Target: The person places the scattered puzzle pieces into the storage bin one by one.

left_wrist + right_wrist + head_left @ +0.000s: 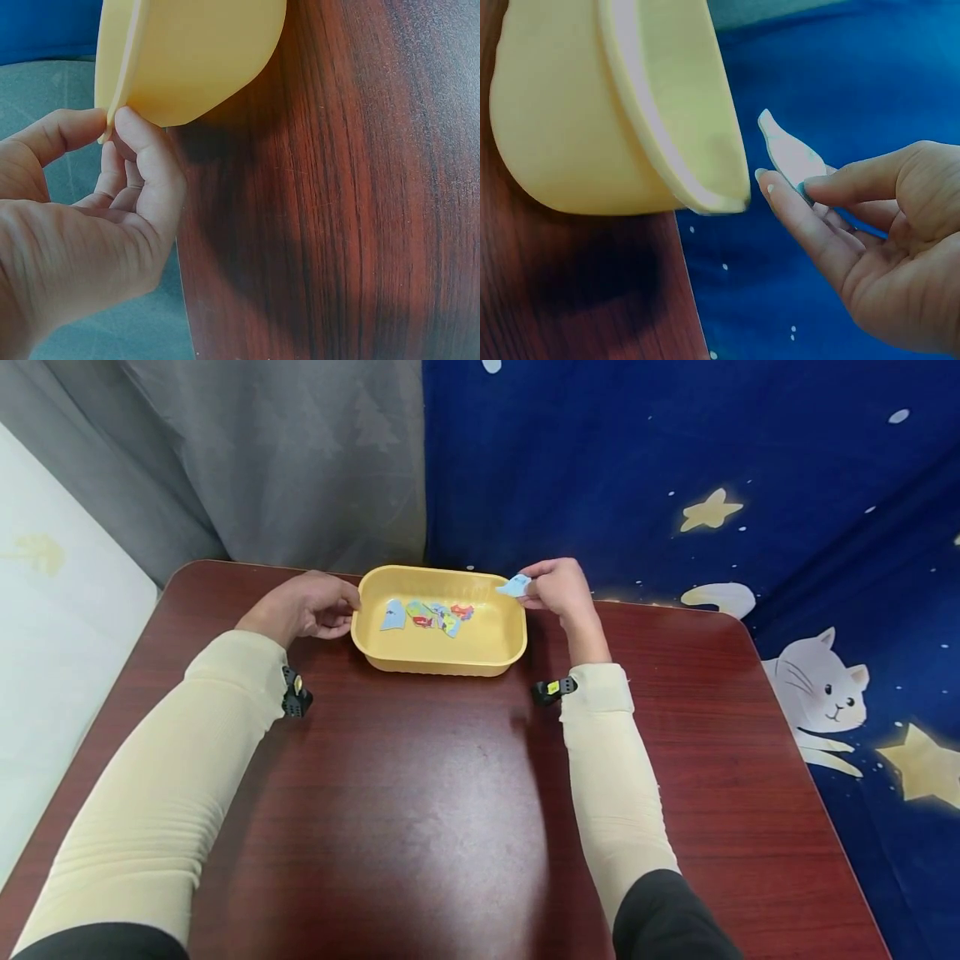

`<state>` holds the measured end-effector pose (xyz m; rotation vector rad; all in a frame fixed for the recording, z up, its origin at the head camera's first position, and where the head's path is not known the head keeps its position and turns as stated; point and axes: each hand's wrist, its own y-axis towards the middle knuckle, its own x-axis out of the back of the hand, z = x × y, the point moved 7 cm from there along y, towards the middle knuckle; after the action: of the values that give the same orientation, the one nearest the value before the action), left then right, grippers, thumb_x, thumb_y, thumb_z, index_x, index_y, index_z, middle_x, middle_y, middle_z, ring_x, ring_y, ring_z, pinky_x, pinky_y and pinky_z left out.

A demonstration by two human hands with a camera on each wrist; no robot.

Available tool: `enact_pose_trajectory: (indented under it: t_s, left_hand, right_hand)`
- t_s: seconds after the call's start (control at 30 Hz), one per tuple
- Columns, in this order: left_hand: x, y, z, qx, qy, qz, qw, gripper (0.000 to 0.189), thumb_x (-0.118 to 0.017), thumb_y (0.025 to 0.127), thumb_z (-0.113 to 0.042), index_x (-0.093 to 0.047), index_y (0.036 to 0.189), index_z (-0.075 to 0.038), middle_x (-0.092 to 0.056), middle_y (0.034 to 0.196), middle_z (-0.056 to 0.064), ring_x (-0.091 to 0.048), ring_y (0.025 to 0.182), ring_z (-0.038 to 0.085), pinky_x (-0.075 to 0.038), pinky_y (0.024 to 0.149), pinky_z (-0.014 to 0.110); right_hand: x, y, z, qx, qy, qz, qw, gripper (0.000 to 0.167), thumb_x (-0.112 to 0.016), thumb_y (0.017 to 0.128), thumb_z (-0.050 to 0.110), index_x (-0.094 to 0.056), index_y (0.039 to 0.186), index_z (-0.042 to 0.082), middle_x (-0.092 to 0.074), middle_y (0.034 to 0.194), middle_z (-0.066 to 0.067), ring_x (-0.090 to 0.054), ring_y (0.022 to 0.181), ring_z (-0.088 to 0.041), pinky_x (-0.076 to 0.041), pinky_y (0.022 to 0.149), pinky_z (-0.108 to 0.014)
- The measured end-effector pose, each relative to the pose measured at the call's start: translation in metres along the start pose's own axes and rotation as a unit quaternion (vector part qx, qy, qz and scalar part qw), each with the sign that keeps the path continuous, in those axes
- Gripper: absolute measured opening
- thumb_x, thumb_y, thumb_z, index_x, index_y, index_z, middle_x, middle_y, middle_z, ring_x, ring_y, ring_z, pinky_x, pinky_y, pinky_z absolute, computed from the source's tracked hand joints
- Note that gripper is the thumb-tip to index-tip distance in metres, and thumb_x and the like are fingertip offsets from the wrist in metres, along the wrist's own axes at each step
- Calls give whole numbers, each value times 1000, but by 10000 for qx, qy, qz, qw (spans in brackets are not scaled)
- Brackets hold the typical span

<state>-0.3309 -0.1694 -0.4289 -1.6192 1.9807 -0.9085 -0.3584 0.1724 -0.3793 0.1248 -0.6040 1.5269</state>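
Observation:
A yellow plastic basin point(405, 653) stands near the far edge of the table, with several flat printed puzzle pieces point(422, 621) lying on its bottom. My left hand point(321, 604) pinches the basin's left rim between thumb and fingers, which the left wrist view shows closely at the rim point(120, 90). Beside the right end of the basin, my right hand point(558, 587) holds a light blue puzzle piece point(514, 586) between thumb and fingers. In the right wrist view this piece point(791, 154) is apart from the basin's wall point(570, 150).
The basin sits on a dark red-brown wooden table point(420, 810) with rounded corners. Behind it hang a grey curtain point(300, 460) and a blue curtain point(600, 468) with stars and a cat. A white surface point(45, 610) is at the left.

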Motion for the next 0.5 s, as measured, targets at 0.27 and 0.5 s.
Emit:
enact_pose_trajectory:
  t_s: [0.27,0.5]
  left_hand:
    - [0,-1,1,-4,-58,-31,10000,10,-56,91,-9,-55,100,-7,-58,70,0,-59,61,12,-57,64,24]
    - [-1,-2,1,9,-48,5,10000,16,-57,90,-10,-51,105,-7,-58,71,0,-59,61,11,-57,65,24]
  right_hand:
    - [-21,1,3,-181,-706,-118,9973,25,-63,86,-5,-69,110,1,-66,108,-18,-73,81,-22,-59,69,-27]
    - [-36,4,5,-327,-1400,-149,9895,28,-63,84,-5,-72,110,3,-69,102,-17,-72,73,-18,-59,75,-31]
